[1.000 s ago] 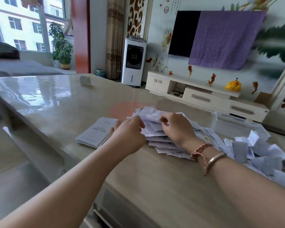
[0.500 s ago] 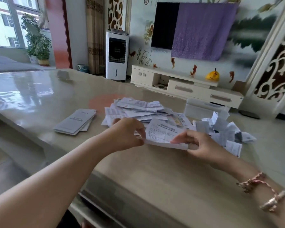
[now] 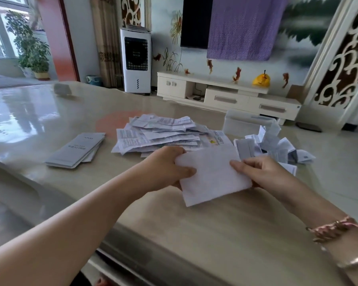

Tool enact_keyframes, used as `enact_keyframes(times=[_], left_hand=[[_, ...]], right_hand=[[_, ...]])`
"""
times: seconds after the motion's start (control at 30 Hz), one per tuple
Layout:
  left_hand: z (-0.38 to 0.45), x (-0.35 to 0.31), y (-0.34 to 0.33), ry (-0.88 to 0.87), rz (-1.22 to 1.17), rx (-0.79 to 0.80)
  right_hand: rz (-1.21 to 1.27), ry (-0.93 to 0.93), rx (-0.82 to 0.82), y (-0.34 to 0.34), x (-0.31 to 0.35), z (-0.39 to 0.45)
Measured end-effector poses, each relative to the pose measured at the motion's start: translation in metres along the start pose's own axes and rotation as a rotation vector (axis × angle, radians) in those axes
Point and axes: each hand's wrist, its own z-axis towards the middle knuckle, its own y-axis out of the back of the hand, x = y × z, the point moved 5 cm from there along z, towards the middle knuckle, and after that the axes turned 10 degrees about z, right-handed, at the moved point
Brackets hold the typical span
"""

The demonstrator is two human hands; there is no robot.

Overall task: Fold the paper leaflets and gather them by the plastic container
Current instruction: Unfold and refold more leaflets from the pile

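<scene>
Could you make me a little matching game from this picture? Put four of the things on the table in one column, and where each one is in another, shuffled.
Things:
1. white leaflet
2. grey booklets
3. folded leaflets
4. plastic container

Places:
A. at the far edge of the table, behind the folded heap
B. held between the left hand and right hand
C. stacked to the left of the flat pile
D. heaped right of the flat pile, near the container

Pairs: 1-B, 2-C, 3-D, 4-A

Held leaflet (image 3: pixel 213 174) blurred, print unreadable; plastic container (image 3: pixel 246 122) hazy; right forearm cut by frame edge.
</scene>
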Motion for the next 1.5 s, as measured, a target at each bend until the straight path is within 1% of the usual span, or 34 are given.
enact_keyframes(times=[0.03,0.17,0.23,0.3,0.33,0.5,0.63,0.83,0.93,1.03,1.17,1.27,1.4,1.43,1.5], left_hand=[[0.001,0.002,-0.004,0.026,0.004,0.006],[0.002,0.009,-0.014,0.045,0.212,-0.067],[-0.001,0.006,-0.016,0.009,0.359,-0.111],[-0.003,0.002,-0.02,-0.053,0.53,-0.145],[-0.003,0.002,-0.021,-0.069,0.564,-0.144],[-0.002,0.005,-0.031,-0.048,0.619,0.006],[-0.005,0.007,-0.035,-0.062,0.672,0.05],[-0.009,0.009,-0.038,-0.104,0.777,0.057],[-0.01,0.012,-0.04,-0.136,0.841,0.027],[-0.012,0.012,-0.041,-0.196,0.895,-0.03],[-0.014,0.008,-0.041,-0.285,0.885,-0.072],[-0.015,0.003,-0.046,-0.333,0.823,-0.04],[-0.013,0.001,-0.049,-0.291,0.807,0.003],[-0.012,0.001,-0.049,-0.275,0.813,0.019],[-0.013,0.0,-0.05,-0.251,0.834,0.043]], right_hand=[[-0.048,-0.013,-0.007,0.0,-0.003,0.001],[-0.387,0.008,-0.042,0.002,-0.01,0.004],[-0.526,0.01,-0.071,0.002,-0.012,0.004],[-0.604,0.0,-0.095,0.0,-0.012,0.001],[-0.635,-0.001,-0.107,-0.001,-0.012,0.001],[-0.717,0.036,-0.176,-0.005,-0.008,0.001],[-0.759,0.095,-0.186,-0.008,-0.009,-0.002],[-0.767,0.149,-0.179,-0.011,-0.011,-0.005],[-0.801,0.178,-0.189,-0.012,-0.011,-0.007],[-0.893,0.202,-0.185,-0.014,-0.01,-0.008],[-0.919,0.197,-0.189,-0.014,-0.01,-0.007],[-0.938,0.217,-0.215,-0.015,-0.009,-0.005],[-0.943,0.326,-0.282,-0.014,-0.002,-0.01],[-0.931,0.373,-0.269,-0.016,0.0,-0.013],[-0.908,0.439,-0.184,-0.026,0.004,-0.022]])
